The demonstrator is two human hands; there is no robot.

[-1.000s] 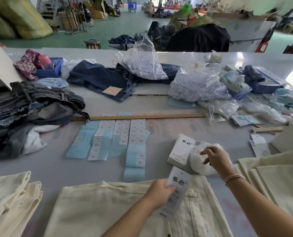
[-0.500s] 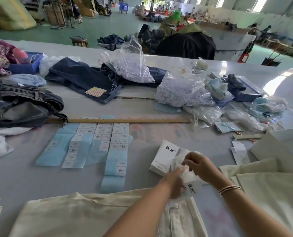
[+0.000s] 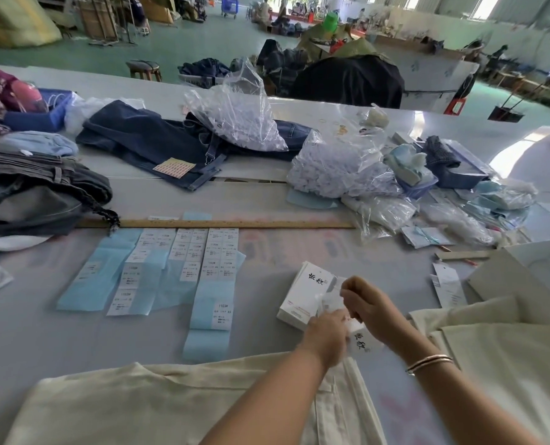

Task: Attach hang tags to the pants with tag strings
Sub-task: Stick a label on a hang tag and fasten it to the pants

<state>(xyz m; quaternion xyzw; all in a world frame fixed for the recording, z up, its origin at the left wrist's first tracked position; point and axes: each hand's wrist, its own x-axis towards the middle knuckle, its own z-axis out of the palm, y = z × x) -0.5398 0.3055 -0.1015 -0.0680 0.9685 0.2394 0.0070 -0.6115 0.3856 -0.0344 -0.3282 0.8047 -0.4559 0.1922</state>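
Grey, smooth table (image 3: 36,342) fills most of the frame, edge to edge. Cream pants (image 3: 158,409) lie flat along the bottom centre, waistband toward the middle of the frame; a second cream pile (image 3: 508,358) sits at the lower right. Dark jeans (image 3: 145,142) lie at upper centre-left, a heap of grey denim (image 3: 33,194) at the left edge. Clear plastic bags (image 3: 334,168) of small white pieces sit at upper centre-right. A wooden ruler (image 3: 235,223) runs across the middle. Below it, blue strips of size stickers (image 3: 209,284) lie in rows. A stack of white hang tags (image 3: 305,293) rests right of centre, just beside the hands.

Left hand (image 3: 326,335), lower centre: fingers curled around one hang tag (image 3: 362,343), held just above the waistband corner of the cream pants. Right hand (image 3: 368,308), touching the left from above: fingertips pinched together at the tag's top end, on something small and white. Probably a tag string; too blurred to confirm.

Progress, as judged: early in the cycle for this pair. Tag is picked. String looks to be going onto the tag. No tag is visibly fastened to the pants yet. Left to do: finish threading, loop through the garment, close the string.
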